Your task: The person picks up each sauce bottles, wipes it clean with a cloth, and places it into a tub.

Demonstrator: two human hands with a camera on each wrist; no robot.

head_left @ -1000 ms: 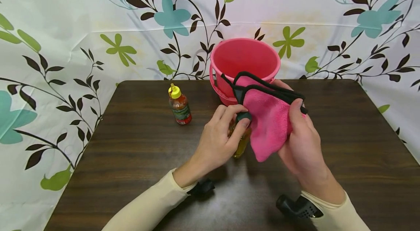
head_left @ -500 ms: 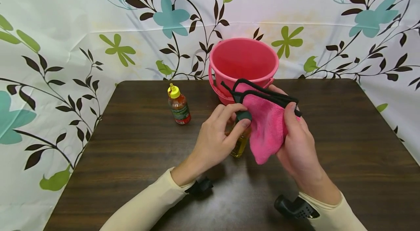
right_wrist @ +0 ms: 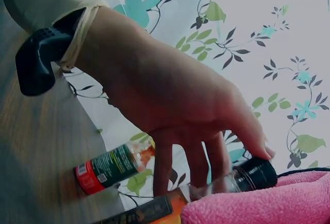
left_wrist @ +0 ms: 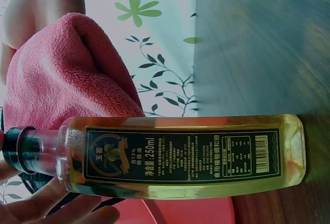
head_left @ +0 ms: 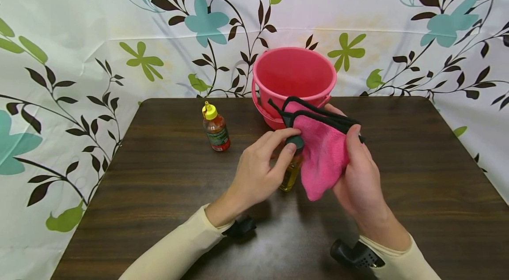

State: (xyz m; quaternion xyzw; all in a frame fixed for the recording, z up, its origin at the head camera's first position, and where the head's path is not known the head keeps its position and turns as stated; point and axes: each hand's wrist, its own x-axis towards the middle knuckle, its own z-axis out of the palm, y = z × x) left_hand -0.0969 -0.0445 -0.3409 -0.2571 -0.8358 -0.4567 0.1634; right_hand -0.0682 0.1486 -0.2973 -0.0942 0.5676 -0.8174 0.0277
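Note:
My left hand point(head_left: 256, 167) pinches the dark cap point(head_left: 295, 141) of an oil bottle point(left_wrist: 185, 154), thumb on one side and fingers on the other. The bottle is upright, glass, with yellow oil and a black label reading 250ml. To its right, my right hand point(head_left: 363, 183) grips a fluffy pink cloth point(head_left: 322, 152) with black edging, thumb over its folded top. The cloth hangs against the bottle's right side and partly covers it in the head view. In the right wrist view, the left hand's fingers point(right_wrist: 196, 162) spread around the bottle's neck.
Behind the hands stands a pink bucket point(head_left: 292, 72) near the table's back edge. A sauce bottle with a yellow nozzle cap point(head_left: 217, 132) is left of it on the dark wooden table point(head_left: 167, 169). A flower-patterned curtain point(head_left: 131, 15) hangs behind.
The pink cloth and right hand have come slightly down and to the left. The left hand keeps its hold on the bottle cap, and the bottle stays about where it was.

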